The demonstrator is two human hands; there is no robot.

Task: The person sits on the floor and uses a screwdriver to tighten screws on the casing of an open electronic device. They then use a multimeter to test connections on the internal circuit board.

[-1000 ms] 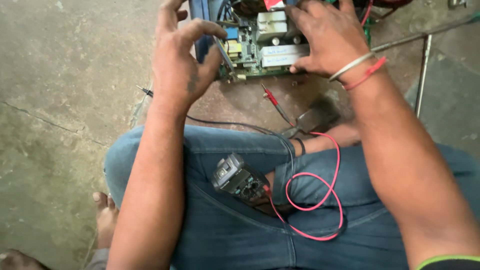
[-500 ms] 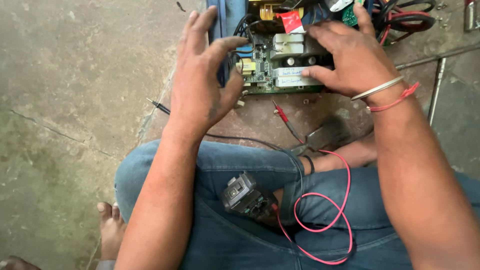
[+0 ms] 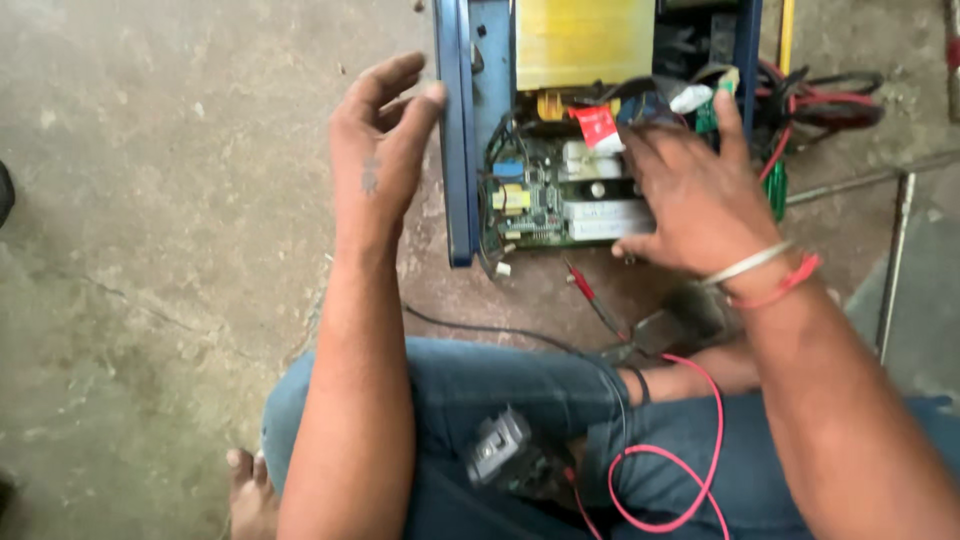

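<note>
Concrete floor bears a blue-cased circuit board (image 3: pixel 545 200); right hand (image 3: pixel 690 200) rests on it, left hand (image 3: pixel 385 150) open-gripped beside.

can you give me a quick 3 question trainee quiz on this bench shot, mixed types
1. True or false: the right hand rests on the green circuit board inside the blue metal case.
2. Where does the multimeter lie? A) on the concrete floor B) on the person's lap C) on top of the yellow block
3. Fill in: the left hand is beside the case's ____ wall, fingers spread and holding nothing.

Key
1. True; its fingers lie over the board's white parts.
2. B; it sits on the jeans with a red lead looping beside it.
3. Outer; the hand is at the blue side panel, though whether it touches is unclear.
</note>
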